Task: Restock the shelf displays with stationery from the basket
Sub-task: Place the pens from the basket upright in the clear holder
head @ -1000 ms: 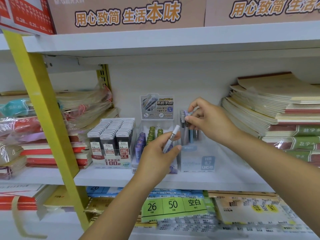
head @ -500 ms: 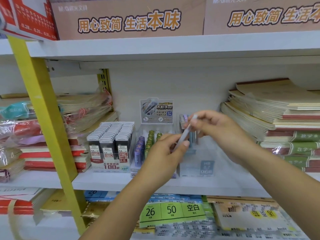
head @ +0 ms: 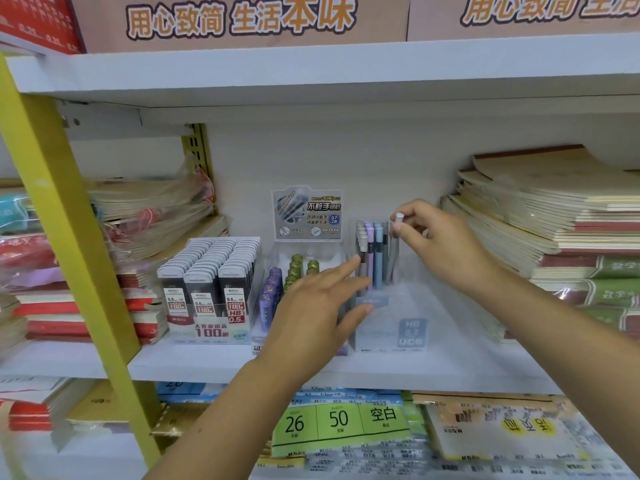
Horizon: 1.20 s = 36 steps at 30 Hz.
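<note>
Passed across since half a second back: then slanted and bridging both hands, now pinched by right fingertips (head: 398, 233) alone, thumb and forefinger closed on the white cap of the lead tube (head: 392, 261), other fingers curled behind. Parking right hand (head: 446, 247) over the back right corner of the clear display box (head: 412, 336), above its rim. Holding the tube near upright, long axis vertical, lower end seemingly already inside the box, just right of the row of tubes (head: 370, 251) at the box's back. Cannot tell whether bottomed out or hanging.

Released by left hand (head: 311, 317): fingers (head: 341, 271) straight and slightly spread, gripping nothing, forefinger tip at the box's left wall, touching or just short, cannot tell. Sitting front-left of the box, lower than the right, back of hand up.

Key relation: straight down from the pinch to the free slot, tube axis in line with the drop, so likely just lower and let go. Right hand nearer and already on it; left useful only for steadying the box. Risk, as a guess: clipping a neighbour and tipping the row.

Left of the box: tray of purple and green tubes (head: 294, 271), then black 0.5 lead cases (head: 207, 271). Right of the box: stacked notebooks (head: 554, 216). Under the box: white shelf (head: 194, 363). No basket in view.
</note>
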Each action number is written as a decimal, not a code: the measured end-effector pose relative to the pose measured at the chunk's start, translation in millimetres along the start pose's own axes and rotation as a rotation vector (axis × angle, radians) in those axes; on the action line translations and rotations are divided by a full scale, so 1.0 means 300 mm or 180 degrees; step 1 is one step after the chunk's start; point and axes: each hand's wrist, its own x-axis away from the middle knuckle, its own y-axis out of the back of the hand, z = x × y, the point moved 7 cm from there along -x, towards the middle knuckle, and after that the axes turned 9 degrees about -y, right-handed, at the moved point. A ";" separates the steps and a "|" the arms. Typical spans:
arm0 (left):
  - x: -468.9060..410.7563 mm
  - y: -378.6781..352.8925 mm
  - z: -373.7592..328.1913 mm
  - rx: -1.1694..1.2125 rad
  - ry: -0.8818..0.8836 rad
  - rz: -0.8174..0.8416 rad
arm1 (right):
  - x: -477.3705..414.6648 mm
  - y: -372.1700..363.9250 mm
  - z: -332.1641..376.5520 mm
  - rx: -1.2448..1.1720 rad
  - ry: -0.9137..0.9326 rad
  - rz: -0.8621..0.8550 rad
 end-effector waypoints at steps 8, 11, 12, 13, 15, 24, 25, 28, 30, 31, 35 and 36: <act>0.001 -0.004 0.001 -0.0008 -0.0013 -0.0017 | -0.002 -0.010 0.004 -0.0108 0.0010 0.0136; 0.000 -0.006 0.006 0.0002 -0.0024 -0.0004 | -0.008 -0.006 0.019 0.0408 0.0294 -0.0183; 0.000 -0.006 0.009 0.0009 -0.0028 -0.0010 | -0.014 -0.006 0.019 0.0618 0.0332 -0.0297; 0.000 -0.006 0.011 0.0018 -0.0028 -0.0027 | -0.022 -0.009 0.015 0.0766 0.0309 -0.0337; 0.000 -0.005 0.014 0.0034 -0.0011 -0.0054 | -0.038 -0.025 -0.002 0.0946 0.0173 -0.0208; 0.106 0.072 -0.075 -0.0161 -0.0196 -0.0503 | 0.185 0.111 0.016 -0.0863 -0.0307 -0.0752; 0.162 0.083 -0.096 -0.0166 -0.0289 -0.0803 | 0.269 0.121 0.026 -0.1141 -0.0262 -0.0882; 0.402 -0.034 -0.105 0.0079 -0.0169 -0.0783 | 0.534 0.028 -0.009 -0.1425 -0.0346 -0.0617; 0.621 -0.224 -0.064 0.0461 0.0430 0.0028 | 0.726 -0.135 -0.103 -0.1271 -0.0661 -0.0041; 0.746 -0.328 -0.037 0.0674 0.0816 0.0470 | 0.831 -0.238 -0.166 -0.1140 -0.0913 0.0344; 1.247 -0.687 0.021 0.1346 0.2280 0.2036 | 1.346 -0.661 -0.451 -0.0559 -0.2082 0.2073; 1.350 -0.748 0.017 0.1466 0.2468 0.2323 | 1.475 -0.745 -0.508 -0.0480 -0.2331 0.2444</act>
